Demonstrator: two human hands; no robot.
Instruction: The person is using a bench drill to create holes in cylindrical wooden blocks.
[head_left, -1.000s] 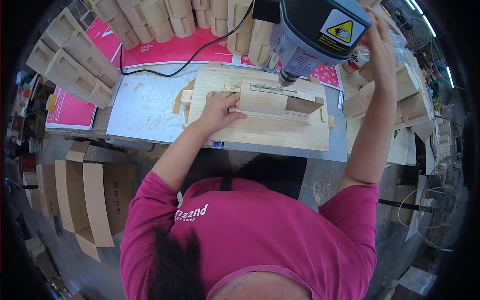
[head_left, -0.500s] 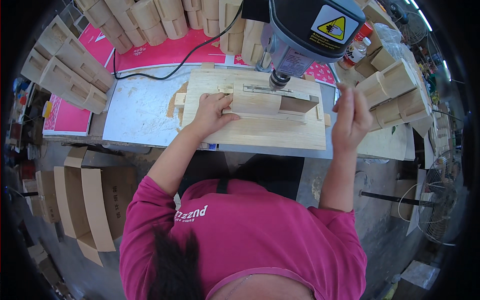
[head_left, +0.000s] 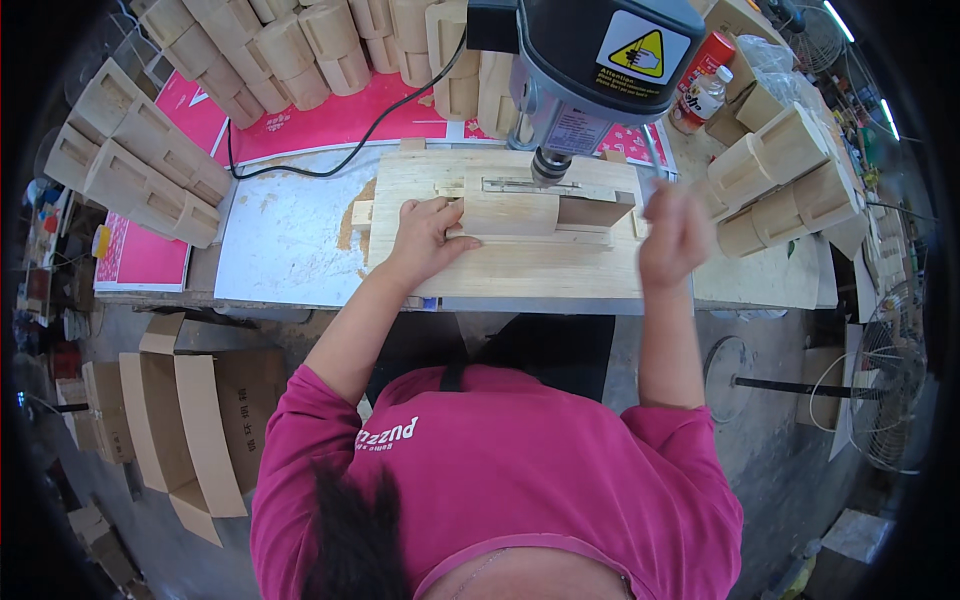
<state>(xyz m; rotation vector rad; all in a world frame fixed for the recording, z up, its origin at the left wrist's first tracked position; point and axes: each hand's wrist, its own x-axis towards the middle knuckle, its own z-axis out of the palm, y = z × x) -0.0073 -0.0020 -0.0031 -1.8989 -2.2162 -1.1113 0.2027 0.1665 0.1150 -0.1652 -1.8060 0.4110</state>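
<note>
A pale wooden block (head_left: 510,213) with a rounded front lies in a wooden jig on a flat wooden board (head_left: 540,275). My left hand (head_left: 428,238) grips the block's left end, fingers curled and thumb low at its front. Above the block hangs the chuck (head_left: 550,165) of a dark drill press (head_left: 600,60); whether a bit touches the wood cannot be made out. To the right of the jig, my right hand (head_left: 675,235) is raised and closed, slightly blurred. A thin metal lever (head_left: 652,150) at the press's side runs down into it.
Grooved wooden cylinders (head_left: 330,45) stand in rows at the back, with more at the left (head_left: 150,150) and right (head_left: 780,180). A black cable (head_left: 340,150) crosses the bench. A bottle (head_left: 700,100) stands behind the press. An open carton (head_left: 210,420) sits on the floor at left.
My right hand has moved a little lower and to the left, with the lever. The left hand keeps its place at the block. The whole view has shifted slightly.
</note>
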